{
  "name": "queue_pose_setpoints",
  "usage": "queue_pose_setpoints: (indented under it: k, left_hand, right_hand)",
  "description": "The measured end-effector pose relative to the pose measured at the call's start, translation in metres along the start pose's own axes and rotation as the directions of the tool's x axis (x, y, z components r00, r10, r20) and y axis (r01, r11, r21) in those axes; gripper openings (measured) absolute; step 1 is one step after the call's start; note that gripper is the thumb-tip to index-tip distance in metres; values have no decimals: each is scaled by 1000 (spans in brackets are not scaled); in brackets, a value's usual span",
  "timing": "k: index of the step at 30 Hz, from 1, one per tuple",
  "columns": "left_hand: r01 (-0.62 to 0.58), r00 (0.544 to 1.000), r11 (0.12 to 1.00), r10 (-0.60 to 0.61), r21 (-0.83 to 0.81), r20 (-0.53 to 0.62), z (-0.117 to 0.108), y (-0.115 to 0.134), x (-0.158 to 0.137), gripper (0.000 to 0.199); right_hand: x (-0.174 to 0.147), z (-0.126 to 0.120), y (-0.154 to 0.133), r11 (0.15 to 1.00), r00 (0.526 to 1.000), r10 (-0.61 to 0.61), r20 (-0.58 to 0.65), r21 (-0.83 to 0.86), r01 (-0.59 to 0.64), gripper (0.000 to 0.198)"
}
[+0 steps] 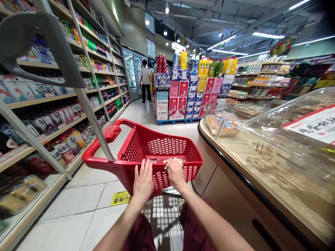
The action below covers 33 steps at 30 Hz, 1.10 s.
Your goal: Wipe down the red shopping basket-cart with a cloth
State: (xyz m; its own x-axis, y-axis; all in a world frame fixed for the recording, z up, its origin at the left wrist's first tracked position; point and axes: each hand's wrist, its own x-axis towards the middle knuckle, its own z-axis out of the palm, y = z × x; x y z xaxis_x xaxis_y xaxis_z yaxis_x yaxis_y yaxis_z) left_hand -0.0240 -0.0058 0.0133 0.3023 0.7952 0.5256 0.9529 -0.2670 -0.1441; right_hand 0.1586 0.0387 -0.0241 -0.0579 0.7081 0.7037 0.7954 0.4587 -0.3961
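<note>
A red shopping cart [159, 166] is placed on floor tiles [70, 228] between drink shelves [56, 135] and a display counter [222, 181]. Against its near rim the left hand [143, 181] is laid, fingers extended and ungripped; the right hand [176, 172] is curled there, a pale scrap [166, 165] apparently clasped. Stiff, light, smooth plastic is judged, possibly prone to rolling; best held by the looped handle [90, 155].

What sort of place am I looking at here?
Most likely a supermarket: packed shelves line the left, boxes topped with bottles are stacked ahead, and a red shopping cart stands in front.
</note>
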Motion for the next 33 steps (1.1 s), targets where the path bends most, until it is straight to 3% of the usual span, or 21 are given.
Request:
queue_pose_setpoints:
  k: [3,8,10,15,18,22,28,30,33]
  left_hand:
    - [-12,1000,1000,11,-15,-25,-4,-11,-3,59]
    - [66,995,997,-68,-28,-76,-9,-26,-10,60]
    - [63,994,997,-66,-32,-92,-9,-25,-11,59]
    - [2,977,999,-13,-49,-214,-15,-40,-16,60]
    - [88,944,995,-96,-39,-315,-25,-65,-23,64]
    - [74,930,997,-81,-33,-358,-32,-90,-30,65]
    - [120,884,991,-131,-53,-449,-27,-96,-25,60]
    - [139,900,987,-161,-83,-405,-24,-91,-26,60]
    - [132,939,986,-157,-99,-307,-21,-79,-32,63]
  right_hand:
    - [1,2,-7,991,990,-126,61,58,123,33]
    - [-4,-14,24,994,991,109,-78,-18,-111,31]
    - [-2,-3,2,996,994,85,-70,-7,-86,30]
    - [15,35,-87,987,996,-82,22,138,78,32]
    - [17,34,-92,976,990,-133,51,182,122,35]
    - [19,33,-95,982,999,-54,-4,181,54,33]
    - [52,60,-179,958,984,-176,12,232,169,31]
    - [52,57,-171,941,969,-248,21,242,236,33]
    - [32,39,-116,948,974,-226,19,233,215,35]
